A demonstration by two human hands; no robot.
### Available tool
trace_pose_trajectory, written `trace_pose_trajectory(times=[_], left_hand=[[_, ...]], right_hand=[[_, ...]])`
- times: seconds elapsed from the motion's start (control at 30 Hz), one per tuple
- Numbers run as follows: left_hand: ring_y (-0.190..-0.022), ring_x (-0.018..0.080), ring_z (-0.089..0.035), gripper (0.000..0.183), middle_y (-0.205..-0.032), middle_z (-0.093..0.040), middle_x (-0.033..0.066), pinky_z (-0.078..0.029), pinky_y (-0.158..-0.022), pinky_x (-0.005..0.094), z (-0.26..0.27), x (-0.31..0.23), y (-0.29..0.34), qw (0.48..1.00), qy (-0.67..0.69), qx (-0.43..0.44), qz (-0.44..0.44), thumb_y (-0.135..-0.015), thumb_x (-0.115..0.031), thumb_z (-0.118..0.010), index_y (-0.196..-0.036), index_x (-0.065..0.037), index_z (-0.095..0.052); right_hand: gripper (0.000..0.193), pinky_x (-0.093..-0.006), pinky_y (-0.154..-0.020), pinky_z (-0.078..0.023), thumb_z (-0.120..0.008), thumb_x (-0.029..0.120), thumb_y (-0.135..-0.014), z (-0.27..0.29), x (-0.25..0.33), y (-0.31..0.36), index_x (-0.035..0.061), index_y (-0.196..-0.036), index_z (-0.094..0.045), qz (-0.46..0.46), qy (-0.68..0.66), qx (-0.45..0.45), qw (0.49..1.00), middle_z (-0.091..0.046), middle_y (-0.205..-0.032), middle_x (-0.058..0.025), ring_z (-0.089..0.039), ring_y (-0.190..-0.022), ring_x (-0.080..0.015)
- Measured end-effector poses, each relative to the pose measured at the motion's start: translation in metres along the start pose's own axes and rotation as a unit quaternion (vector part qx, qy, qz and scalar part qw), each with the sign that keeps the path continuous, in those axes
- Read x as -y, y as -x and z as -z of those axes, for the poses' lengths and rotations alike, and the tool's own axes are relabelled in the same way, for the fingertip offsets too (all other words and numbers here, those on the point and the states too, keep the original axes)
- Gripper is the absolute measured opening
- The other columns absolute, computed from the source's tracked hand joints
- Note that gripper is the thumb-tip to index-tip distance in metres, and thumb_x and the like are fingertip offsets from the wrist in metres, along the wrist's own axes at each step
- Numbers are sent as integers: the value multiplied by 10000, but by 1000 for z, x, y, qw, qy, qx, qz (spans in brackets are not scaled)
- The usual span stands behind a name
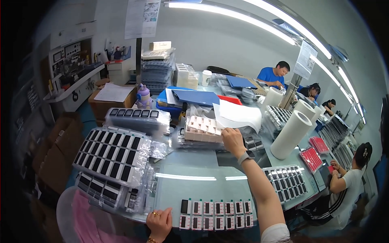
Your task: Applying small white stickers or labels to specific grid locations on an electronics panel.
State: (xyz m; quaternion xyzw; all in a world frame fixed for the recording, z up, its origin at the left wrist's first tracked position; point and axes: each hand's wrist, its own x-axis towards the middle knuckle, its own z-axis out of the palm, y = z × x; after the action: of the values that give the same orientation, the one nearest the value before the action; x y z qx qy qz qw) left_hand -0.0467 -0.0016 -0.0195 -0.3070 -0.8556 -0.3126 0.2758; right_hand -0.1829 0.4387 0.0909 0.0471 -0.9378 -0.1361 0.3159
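My left hand (159,223) rests at the table's near edge, fingers loosely curled, with nothing visible in them. Right of it lie two rows of small rectangular display panels (219,209), dark-faced, most with pinkish-white borders. My right hand (234,141), with a dark watch on the wrist, reaches across the table. Its fingers are bent closed at the lower edge of a white sheet (243,115), beside a stack of pale trays (202,127). The fingertips are hidden, so what they grip does not show. On the left, trays of dark-faced panels (109,154) are piled up.
Another panel tray (285,184) lies right of my forearm, below white rolls (290,135). Blue folders (194,97) and a purple bottle (144,97) stand behind. A translucent bin with pink cloth (87,218) is at lower left. Co-workers sit along the right, one nearby (350,178).
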Motion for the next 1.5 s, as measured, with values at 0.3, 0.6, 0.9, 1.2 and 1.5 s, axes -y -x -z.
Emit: trace_pose_trajectory(times=[0.3,0.6,0.9,1.2,1.5], left_hand=[[-686,295,-577,154,-723,-570,72,-420,-620,426,-3,-5,-3,1000,16,-15,-11,-831,-80,-679,-974,-106,-729],[-691,298,-582,141,-727,-587,78,-416,-617,430,-3,-6,-6,1000,10,-19,-17,-848,-64,-672,-982,-88,-708],[-670,276,-590,180,-705,-577,58,-426,-595,411,-7,2,-4,1000,8,-10,-27,-816,-99,-702,-994,-109,-735],[-660,271,-588,180,-704,-577,52,-430,-592,404,0,1,0,1000,1,-13,-21,-814,-97,-705,-990,-113,-736],[-643,270,-580,170,-691,-569,48,-424,-583,400,-1,1,-2,1000,-6,-16,-21,-814,-97,-705,-980,-114,-739]], right_hand=[[38,-418,-787,-525,-623,54,-873,-1,0,3,17,-865,-616,11,-71,-31,997,-642,-944,-124,-653,-902,-318],[114,-399,-766,-523,-733,129,-832,13,6,-2,23,-804,-705,-51,-148,5,988,-695,-893,-104,-681,-852,-291],[94,-374,-710,-542,-717,67,-865,18,-8,-13,-18,-882,-752,-149,-301,-37,941,-726,-900,-160,-695,-765,-318],[167,-362,-688,-546,-690,117,-829,23,2,-20,-34,-853,-756,-164,-294,-17,942,-727,-810,-179,-691,-691,-286],[209,-379,-786,-563,-678,204,-837,8,-5,-17,20,-843,-777,-287,-350,89,887,-739,-864,-212,-724,-807,-337]])
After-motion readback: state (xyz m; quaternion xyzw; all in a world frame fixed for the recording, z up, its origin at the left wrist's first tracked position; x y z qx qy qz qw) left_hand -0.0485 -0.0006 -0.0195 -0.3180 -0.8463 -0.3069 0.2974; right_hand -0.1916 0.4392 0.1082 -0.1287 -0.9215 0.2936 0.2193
